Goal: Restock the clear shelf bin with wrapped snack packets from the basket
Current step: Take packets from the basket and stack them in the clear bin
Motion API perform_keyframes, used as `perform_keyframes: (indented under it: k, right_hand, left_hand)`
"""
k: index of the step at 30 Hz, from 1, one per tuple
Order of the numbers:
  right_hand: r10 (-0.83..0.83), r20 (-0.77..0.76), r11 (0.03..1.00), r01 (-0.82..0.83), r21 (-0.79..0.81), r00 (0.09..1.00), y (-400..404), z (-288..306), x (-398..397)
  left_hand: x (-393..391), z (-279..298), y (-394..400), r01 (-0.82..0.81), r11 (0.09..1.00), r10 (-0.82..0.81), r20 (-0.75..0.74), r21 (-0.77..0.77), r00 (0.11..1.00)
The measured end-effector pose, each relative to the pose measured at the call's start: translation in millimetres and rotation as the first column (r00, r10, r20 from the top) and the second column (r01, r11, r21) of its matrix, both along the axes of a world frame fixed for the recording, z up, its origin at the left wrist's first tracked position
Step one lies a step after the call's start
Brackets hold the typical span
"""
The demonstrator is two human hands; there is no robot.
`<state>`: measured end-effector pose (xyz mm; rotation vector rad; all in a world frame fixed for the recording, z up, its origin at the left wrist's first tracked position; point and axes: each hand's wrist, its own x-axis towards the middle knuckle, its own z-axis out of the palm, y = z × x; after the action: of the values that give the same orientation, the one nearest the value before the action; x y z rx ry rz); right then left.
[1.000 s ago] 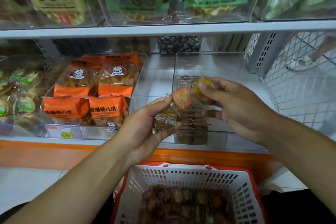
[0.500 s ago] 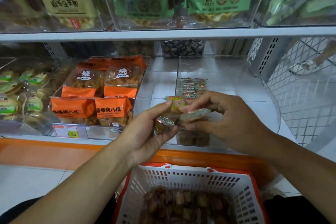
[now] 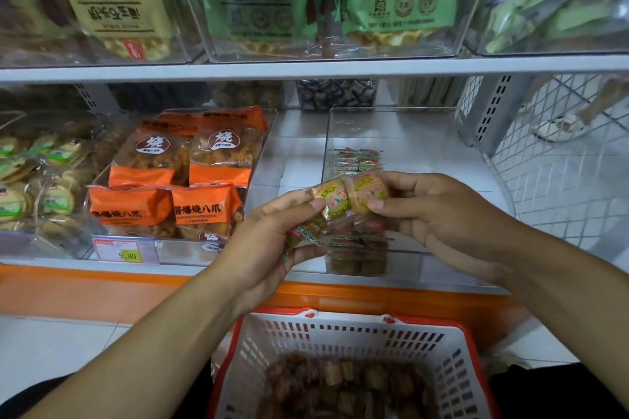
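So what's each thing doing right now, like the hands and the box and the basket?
Left hand: holds a bunch of wrapped packets.
Right hand: pinches the top packets with its fingertips.
Clear bin: open on top, mostly bare, with a few packets stacked at its left side.
Basket: below the shelf, packets still in the bottom.
Orange bags' bin: nearly full.

right hand now pinching a round packet face-up, its green-edged packet gone from the fingers
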<state>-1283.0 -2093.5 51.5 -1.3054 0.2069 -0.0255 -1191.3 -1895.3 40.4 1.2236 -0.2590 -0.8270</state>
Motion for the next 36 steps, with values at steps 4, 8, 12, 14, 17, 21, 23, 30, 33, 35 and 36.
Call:
perform_keyframes:
  k: [4,8,12,14,17,21,23,30,33,35,36]
  right_hand:
    - [-0.03,-0.014,0.999,0.031,0.042,0.999,1.5,3.0,-3.2]
    - [-0.107,-0.022,0.994,0.107,-0.001,0.994,9.2,2.4,-3.6]
    - [-0.205,-0.056,0.977,0.201,-0.066,0.977,15.9,-6.4,-1.7]
    - [-0.233,-0.05,0.97,0.229,-0.08,0.971,18.7,-10.6,-1.1]
    - [-0.287,0.011,0.953,0.286,-0.102,0.958,19.5,-11.4,0.1]
    - [-0.284,0.106,0.919,0.302,-0.253,0.953,14.3,-6.2,-1.0]
    - [-0.213,0.134,0.905,0.247,-0.347,0.968,10.6,-4.8,-1.9]
    - [0.022,0.012,0.946,-0.017,-0.325,1.0,0.7,-5.1,-4.1]
    - [0.021,-0.024,0.933,-0.028,-0.36,0.999,-5.1,1.4,-4.8]
    - [0.039,-0.033,0.976,-0.046,-0.212,0.999,-7.8,2.8,-4.2]
    - [0.057,-0.034,0.992,-0.061,-0.108,0.998,-7.8,3.6,-4.1]
  left_hand:
    - [-0.3,-0.2,0.4,-0.017,0.999,0.017,-0.002,-0.027,1.0]
    - [-3.3,-1.8,-2.4,-0.056,0.997,0.055,-0.022,-0.047,0.998]
    - [-4.2,-3.4,-3.5,-0.077,0.994,0.074,-0.036,-0.081,0.997]
    - [-4.6,-4.2,-3.9,-0.068,0.994,0.065,-0.037,-0.081,0.997]
    - [-4.9,-6.1,-3.9,-0.051,0.997,0.05,-0.027,-0.055,0.998]
    - [-3.8,-5.8,-1.4,-0.014,0.999,0.014,0.009,-0.031,1.0]
    - [-3.9,-4.5,0.0,0.034,0.999,-0.034,0.023,-0.006,0.999]
    - [-1.5,-5.3,0.0,0.083,0.996,-0.083,-0.01,0.032,0.997]
    - [2.8,-4.8,-0.9,0.039,0.998,-0.044,-0.091,-0.056,0.995]
    - [7.6,-5.8,-1.2,-0.008,0.994,-0.006,-0.134,-0.106,0.991]
    - [9.8,-6.9,-1.2,-0.022,0.991,0.003,-0.146,-0.13,0.989]
